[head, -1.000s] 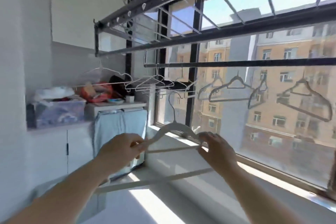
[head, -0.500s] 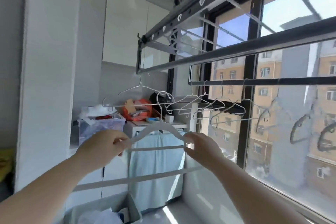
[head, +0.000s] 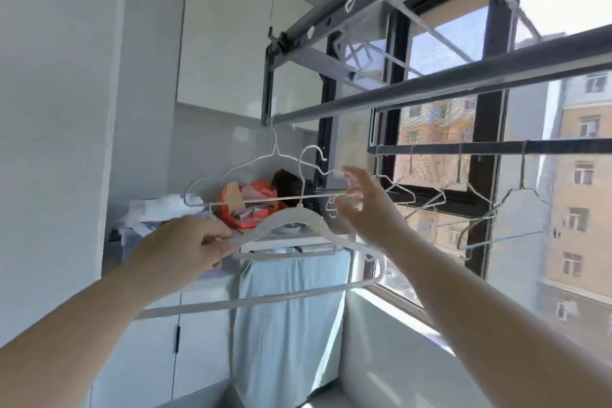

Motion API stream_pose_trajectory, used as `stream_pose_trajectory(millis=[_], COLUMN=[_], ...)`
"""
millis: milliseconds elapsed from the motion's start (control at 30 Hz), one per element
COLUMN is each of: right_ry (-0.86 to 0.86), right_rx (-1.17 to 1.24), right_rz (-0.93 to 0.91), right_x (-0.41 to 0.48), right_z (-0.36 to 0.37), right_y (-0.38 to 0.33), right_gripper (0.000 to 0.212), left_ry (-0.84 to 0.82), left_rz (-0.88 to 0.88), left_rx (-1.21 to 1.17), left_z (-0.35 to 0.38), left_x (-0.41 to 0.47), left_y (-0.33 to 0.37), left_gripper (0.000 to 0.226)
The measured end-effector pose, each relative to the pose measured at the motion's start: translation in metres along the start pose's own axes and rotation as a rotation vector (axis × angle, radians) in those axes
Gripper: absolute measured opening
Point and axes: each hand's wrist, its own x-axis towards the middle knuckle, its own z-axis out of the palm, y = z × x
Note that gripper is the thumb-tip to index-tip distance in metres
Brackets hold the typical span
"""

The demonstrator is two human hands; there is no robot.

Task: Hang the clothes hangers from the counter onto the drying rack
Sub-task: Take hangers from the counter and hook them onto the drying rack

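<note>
My left hand (head: 185,248) grips white hanger (head: 291,220) by left shoulder, hanger below rack rod (head: 430,91), not yet hung; right hand (head: 364,209) free, fingers spread beside hook (head: 300,175). Plan: lift, hook upright, seat over rod clear of wire hanger (head: 231,171)

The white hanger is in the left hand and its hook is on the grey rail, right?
Not quite. The left hand does hold the white hanger, but its hook is not on the grey rail; the head view shows it in the air below the rail.
</note>
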Motion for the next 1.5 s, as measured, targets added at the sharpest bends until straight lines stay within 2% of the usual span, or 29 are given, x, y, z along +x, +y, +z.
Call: stream_pose_trajectory(millis=[67, 200, 367, 567, 633, 733, 800, 867, 1133, 1367, 1500], right_ry=[0.027, 0.02, 0.223, 0.304, 0.335, 0.225, 0.142, 0.101, 0.151, 0.166, 0.176], right_rx=[0.062, -0.026, -0.158, -0.748, -0.992, -1.269, -1.276, -1.231, -1.254, -1.286, -1.297], right_rz=[0.006, 0.003, -0.023, -0.16, -0.072, 0.212, 0.322, 0.346, 0.321, 0.308, 0.291], right_x=[0.024, 0.065, 0.108, 0.145, 0.157, 0.167, 0.165, 0.162, 0.159, 0.156, 0.156], right_z=[0.008, 0.023, 0.028, 0.014, 0.002, -0.01, -0.014, -0.017, -0.013, -0.013, -0.014], right_y=[-0.014, -0.033, -0.051, -0.087, -0.092, -0.089, -0.084, -0.079, -0.066, -0.065, -0.06], right_gripper=[0.054, 0.045, 0.035, 0.031, 0.032, 0.03, 0.026, 0.024, 0.032, 0.034, 0.032], left_ry=[-0.017, -0.03, -0.034, -0.03, -0.027, -0.032, -0.041, -0.055, -0.044, -0.031, -0.048], left_rz=[0.06, 0.216, 0.287, 0.335, 0.325, 0.318, 0.31, 0.303, 0.326, 0.31, 0.294], left_rx=[0.011, 0.008, -0.142, -0.166, -0.172, -0.139, -0.134, -0.169, -0.17, -0.062, -0.082], left_z=[0.0, -0.004, -0.009, -0.016, -0.017, -0.01, -0.006, -0.002, 0.018, 0.038, 0.043], left_x=[0.026, 0.073, 0.129, 0.166, 0.176, 0.19, 0.198, 0.203, 0.222, 0.23, 0.231], left_y=[-0.016, -0.038, -0.054, -0.059, -0.063, -0.065, -0.063, -0.057, -0.029, -0.019, -0.019], left_gripper=[0.019, 0.024, 0.029, 0.025, 0.028, 0.028, 0.024, 0.023, 0.021, 0.018, 0.019])
